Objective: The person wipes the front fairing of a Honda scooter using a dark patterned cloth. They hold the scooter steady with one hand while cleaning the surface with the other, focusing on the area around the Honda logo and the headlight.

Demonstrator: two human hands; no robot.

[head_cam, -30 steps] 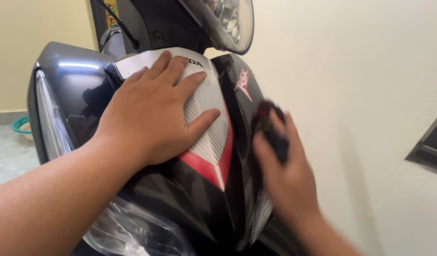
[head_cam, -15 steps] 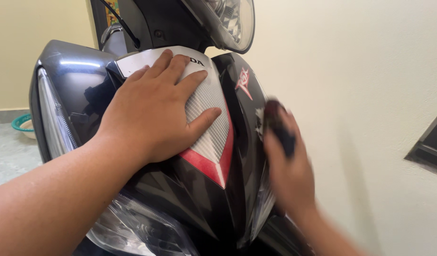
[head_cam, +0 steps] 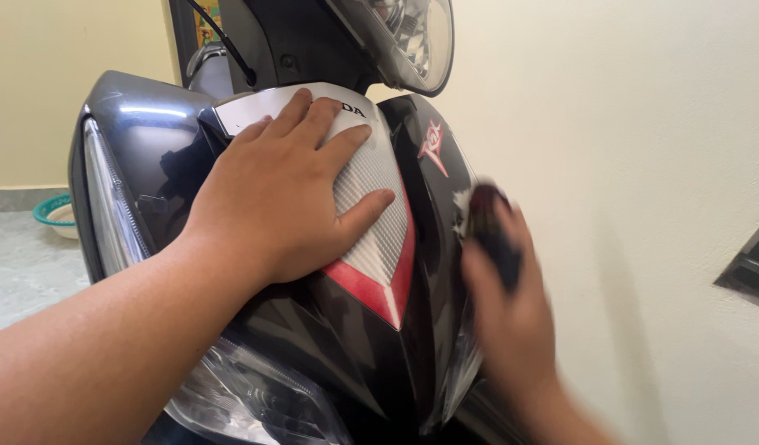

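Observation:
A scooter's front cover [head_cam: 149, 156] fills the view, glossy dark grey with a silver and red centre panel [head_cam: 379, 239]. My left hand [head_cam: 284, 194] lies flat on that centre panel, fingers spread, holding nothing. My right hand [head_cam: 511, 305], blurred by motion, presses a small dark cloth [head_cam: 490, 227] against the right side of the cover, beside a red emblem [head_cam: 433, 144]. The cloth is partly hidden under my fingers.
The headlight [head_cam: 412, 37] sits above at the top. A clear lamp lens [head_cam: 256, 395] shows at the bottom. A cream wall [head_cam: 626, 165] stands close on the right. A green basin [head_cam: 54, 214] rests on the floor at the far left.
My right hand with the cloth has slid along the right side of the cover, first down a little, then back up. My left hand has stayed flat on the centre panel.

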